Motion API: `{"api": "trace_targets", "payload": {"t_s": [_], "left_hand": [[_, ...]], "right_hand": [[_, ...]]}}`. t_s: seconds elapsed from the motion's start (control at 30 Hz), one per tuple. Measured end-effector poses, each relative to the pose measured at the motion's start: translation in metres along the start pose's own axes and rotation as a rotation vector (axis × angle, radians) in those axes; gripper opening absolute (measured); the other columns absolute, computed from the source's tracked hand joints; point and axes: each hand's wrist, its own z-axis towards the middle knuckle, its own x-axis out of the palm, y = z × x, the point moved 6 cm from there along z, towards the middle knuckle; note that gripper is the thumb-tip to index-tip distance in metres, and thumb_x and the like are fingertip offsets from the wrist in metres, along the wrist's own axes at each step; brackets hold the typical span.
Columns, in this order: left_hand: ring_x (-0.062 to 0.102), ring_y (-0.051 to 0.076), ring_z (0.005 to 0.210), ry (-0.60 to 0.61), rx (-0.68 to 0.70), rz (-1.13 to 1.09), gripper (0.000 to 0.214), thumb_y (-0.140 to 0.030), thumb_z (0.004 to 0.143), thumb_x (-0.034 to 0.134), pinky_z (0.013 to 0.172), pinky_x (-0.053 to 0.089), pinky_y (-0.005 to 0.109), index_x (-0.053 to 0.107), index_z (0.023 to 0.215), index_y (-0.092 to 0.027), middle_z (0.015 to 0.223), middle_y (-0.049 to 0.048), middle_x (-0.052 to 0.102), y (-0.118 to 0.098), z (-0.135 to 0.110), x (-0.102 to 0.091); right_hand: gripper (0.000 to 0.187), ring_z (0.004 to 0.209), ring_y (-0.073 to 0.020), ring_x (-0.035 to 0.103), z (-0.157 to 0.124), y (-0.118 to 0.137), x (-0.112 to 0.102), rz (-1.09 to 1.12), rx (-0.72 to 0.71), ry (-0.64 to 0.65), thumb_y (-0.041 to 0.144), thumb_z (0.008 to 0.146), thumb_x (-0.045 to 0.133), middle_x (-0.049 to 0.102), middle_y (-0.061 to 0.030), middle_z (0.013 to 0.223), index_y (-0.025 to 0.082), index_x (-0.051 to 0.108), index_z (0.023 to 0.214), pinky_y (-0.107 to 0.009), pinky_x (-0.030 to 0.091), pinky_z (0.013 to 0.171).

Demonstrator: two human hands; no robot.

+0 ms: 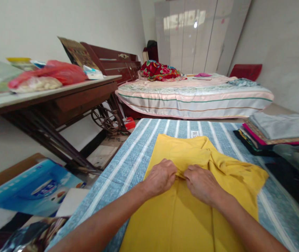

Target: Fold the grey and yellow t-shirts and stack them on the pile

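Observation:
A yellow garment (191, 217) lies spread over the blue striped bed sheet (128, 168), running toward me past the lower edge of the view. Its kind is not clear; a sleeve-like part fans out to the right, with creases. My left hand (162, 175) is closed, pinching the cloth near the garment's middle. Just to the right, my right hand (200, 182) also grips the fabric, its fingers curled in. Between the two hands the cloth is gathered into a small fold. The fingertips are partly hidden by the hands themselves.
Folded clothes (283, 127) are stacked on the right, dark garments beside them. On the left stands a sewing-machine table (86, 85) bearing a red plastic bag (57, 71). A blue carton (39, 189) lies below. Beyond are another bed (191, 101) and a wardrobe (188, 42).

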Motion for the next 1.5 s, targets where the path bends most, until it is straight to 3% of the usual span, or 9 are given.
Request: {"api": "trace_targets", "payload": {"t_s": [0.3,0.53,0.7,0.83,1.0,1.17,1.37,1.43,1.5], "left_hand": [[0.052,0.017,0.088,-0.011,0.064,-0.112,0.010,-0.018,0.083,0.046,0.081,0.041,0.028,0.055,0.077,-0.019,0.087,0.0040,0.058,0.004,-0.018,-0.003],[0.054,0.019,0.087,0.001,-0.183,-0.015,0.018,-0.025,0.086,0.044,0.078,0.043,0.031,0.056,0.075,-0.017,0.086,0.0067,0.059,0.010,-0.009,0.001],[0.055,0.025,0.091,0.178,-0.292,0.155,0.012,-0.025,0.078,0.052,0.080,0.044,0.036,0.059,0.079,-0.015,0.090,0.0102,0.060,0.005,0.010,-0.012],[0.054,0.024,0.098,0.134,-0.232,0.110,0.017,-0.023,0.078,0.052,0.086,0.044,0.035,0.060,0.090,-0.015,0.099,0.0098,0.061,-0.014,0.044,-0.024],[0.050,0.023,0.111,0.095,-0.137,0.053,0.022,-0.024,0.085,0.044,0.096,0.039,0.034,0.059,0.099,-0.015,0.112,0.0110,0.057,-0.035,0.093,0.001],[0.043,0.022,0.120,-0.011,-0.015,-0.045,0.030,-0.032,0.090,0.036,0.101,0.035,0.038,0.054,0.110,-0.018,0.125,0.0093,0.052,-0.038,0.110,0.034],[0.052,0.019,0.112,-0.186,-0.067,-0.403,0.023,-0.029,0.086,0.043,0.100,0.036,0.036,0.054,0.102,-0.018,0.116,0.0087,0.059,-0.014,0.106,0.043],[0.054,0.018,0.109,-0.217,-0.105,-0.522,0.013,-0.028,0.081,0.050,0.098,0.039,0.034,0.055,0.090,-0.019,0.114,0.0075,0.061,-0.008,0.105,0.042],[0.053,0.019,0.112,-0.232,-0.094,-0.571,0.009,-0.027,0.075,0.058,0.098,0.039,0.033,0.053,0.077,-0.020,0.118,0.0072,0.059,-0.007,0.104,0.039]], "right_hand": [[0.026,0.085,-0.0200,0.058,0.001,-0.002,0.000,0.003,-0.028,0.074,0.019,0.085,0.040,0.065,-0.0072,0.084,0.018,0.065,0.079,-0.028,0.037,0.069],[0.026,0.083,-0.0204,0.060,0.005,-0.002,0.000,0.009,-0.016,0.068,0.021,0.085,0.041,0.066,-0.0071,0.084,0.018,0.066,0.078,-0.029,0.038,0.068],[0.024,0.089,-0.0214,0.059,0.006,-0.053,-0.022,0.008,0.243,-0.047,0.024,0.085,0.041,0.065,-0.0076,0.090,0.018,0.064,0.083,-0.029,0.038,0.070],[0.020,0.099,-0.0247,0.055,-0.002,-0.109,-0.030,-0.044,0.443,-0.087,0.025,0.081,0.047,0.063,-0.0094,0.097,0.018,0.064,0.090,-0.033,0.038,0.078],[0.029,0.103,-0.0278,0.054,-0.010,-0.145,-0.015,-0.001,0.489,-0.039,0.035,0.070,0.061,0.062,-0.0094,0.102,0.020,0.064,0.095,-0.033,0.038,0.077],[0.023,0.085,-0.0203,0.061,-0.013,-0.166,-0.009,0.071,0.574,-0.101,0.024,0.081,0.042,0.067,-0.0068,0.088,0.022,0.065,0.082,-0.027,0.037,0.063],[0.035,0.084,-0.0253,0.061,-0.050,-0.209,-0.028,0.037,1.012,-0.404,0.034,0.086,0.039,0.066,-0.0129,0.097,0.018,0.058,0.112,-0.030,0.037,0.060],[0.034,0.090,-0.0257,0.059,-0.051,-0.203,-0.038,-0.042,0.964,-0.474,0.032,0.086,0.042,0.063,-0.0139,0.102,0.016,0.057,0.113,-0.031,0.038,0.065],[0.027,0.092,-0.0232,0.058,-0.040,-0.185,-0.045,-0.063,0.786,-0.487,0.029,0.085,0.044,0.063,-0.0111,0.101,0.018,0.061,0.103,-0.029,0.039,0.069]]}}
